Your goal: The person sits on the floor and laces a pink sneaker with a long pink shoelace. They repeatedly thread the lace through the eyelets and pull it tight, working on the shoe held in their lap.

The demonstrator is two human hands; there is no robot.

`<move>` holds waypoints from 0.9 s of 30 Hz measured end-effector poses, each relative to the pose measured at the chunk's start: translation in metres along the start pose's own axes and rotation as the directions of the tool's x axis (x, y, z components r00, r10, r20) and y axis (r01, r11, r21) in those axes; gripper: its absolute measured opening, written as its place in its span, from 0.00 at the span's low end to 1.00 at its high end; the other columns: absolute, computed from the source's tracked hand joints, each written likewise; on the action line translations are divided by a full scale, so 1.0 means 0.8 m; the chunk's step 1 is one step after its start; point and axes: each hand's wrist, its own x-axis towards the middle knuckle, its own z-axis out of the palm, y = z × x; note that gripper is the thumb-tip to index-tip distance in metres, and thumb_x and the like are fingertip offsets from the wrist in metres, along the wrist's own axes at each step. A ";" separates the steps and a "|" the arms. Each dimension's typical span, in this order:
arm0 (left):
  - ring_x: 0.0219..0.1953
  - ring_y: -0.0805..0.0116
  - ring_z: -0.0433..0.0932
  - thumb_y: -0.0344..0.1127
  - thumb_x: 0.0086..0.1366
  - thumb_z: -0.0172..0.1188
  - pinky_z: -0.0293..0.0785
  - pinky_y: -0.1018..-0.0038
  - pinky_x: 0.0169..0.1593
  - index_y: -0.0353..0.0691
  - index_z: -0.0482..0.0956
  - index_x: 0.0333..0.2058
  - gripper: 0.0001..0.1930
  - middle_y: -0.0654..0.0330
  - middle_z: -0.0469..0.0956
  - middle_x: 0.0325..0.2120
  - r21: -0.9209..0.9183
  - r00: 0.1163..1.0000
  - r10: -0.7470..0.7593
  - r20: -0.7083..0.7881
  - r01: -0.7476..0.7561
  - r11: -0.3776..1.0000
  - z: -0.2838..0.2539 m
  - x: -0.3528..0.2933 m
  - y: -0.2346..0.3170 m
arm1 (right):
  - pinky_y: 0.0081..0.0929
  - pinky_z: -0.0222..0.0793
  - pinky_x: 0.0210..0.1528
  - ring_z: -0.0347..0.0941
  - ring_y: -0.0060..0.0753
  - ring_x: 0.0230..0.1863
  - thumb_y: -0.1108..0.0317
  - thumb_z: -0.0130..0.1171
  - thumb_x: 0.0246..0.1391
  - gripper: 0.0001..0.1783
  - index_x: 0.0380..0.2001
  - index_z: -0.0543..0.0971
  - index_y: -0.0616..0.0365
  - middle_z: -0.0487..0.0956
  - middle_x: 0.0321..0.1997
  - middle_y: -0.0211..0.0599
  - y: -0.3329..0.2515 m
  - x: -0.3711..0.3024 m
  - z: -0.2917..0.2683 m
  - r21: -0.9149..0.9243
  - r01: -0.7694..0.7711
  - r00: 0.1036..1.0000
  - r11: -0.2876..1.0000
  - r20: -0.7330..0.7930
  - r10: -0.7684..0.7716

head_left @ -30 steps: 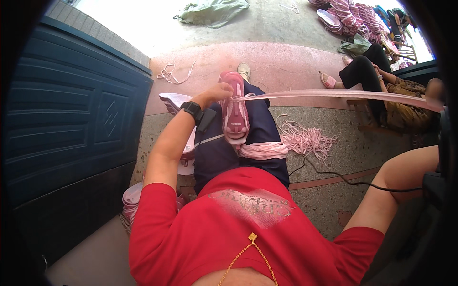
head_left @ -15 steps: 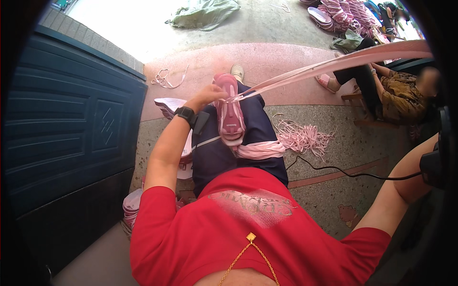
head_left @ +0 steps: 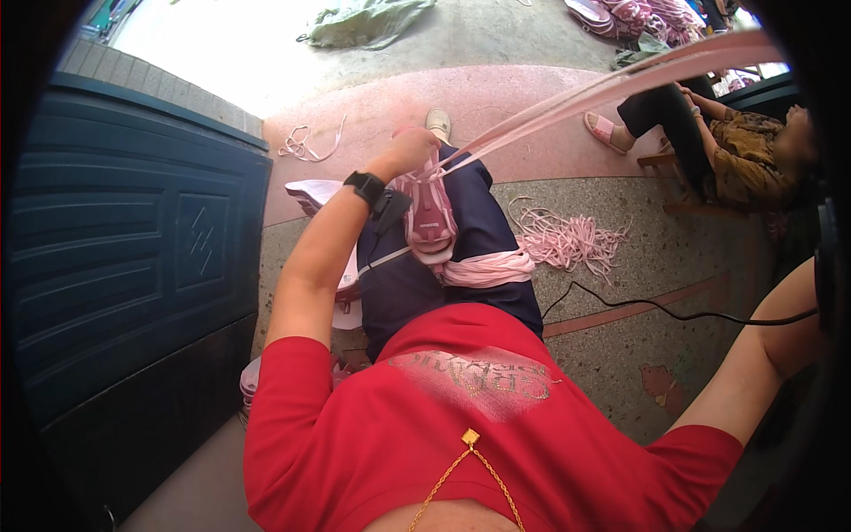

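Observation:
A pink shoe upper (head_left: pixel 431 219) rests on my lap, between my thighs. My left hand (head_left: pixel 415 149) is closed over its far end, fingers curled down and partly hidden. Long pale pink laces (head_left: pixel 567 111) stretch taut from the shoe up toward the far right edge of the head view. My right forearm (head_left: pixel 740 381) reaches out to the right; the hand itself lies outside the picture. Across my right thigh lies a bundle of pink laces (head_left: pixel 489 269).
A heap of loose pink laces (head_left: pixel 576 245) lies on the floor to the right. Left of my leg is a white-soled shoe (head_left: pixel 312 194). A blue door (head_left: pixel 133 239) stands at the left. A seated person (head_left: pixel 749 160) is at the right; a black cable (head_left: pixel 656 306) runs below.
My left hand has moved slightly up and right, now covering the shoe's far end. The stretched laces have risen at their right end. My right forearm has shifted outward to the right.

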 end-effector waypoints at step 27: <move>0.22 0.64 0.77 0.34 0.51 0.65 0.71 0.70 0.23 0.31 0.75 0.28 0.12 0.55 0.77 0.21 -0.056 0.772 -0.198 0.604 0.289 0.956 0.027 0.046 0.029 | 0.21 0.72 0.42 0.75 0.23 0.34 0.69 0.51 0.60 0.08 0.38 0.77 0.58 0.79 0.34 0.35 0.087 0.062 -0.149 -0.050 -0.239 0.925 0.970 -0.317 0.211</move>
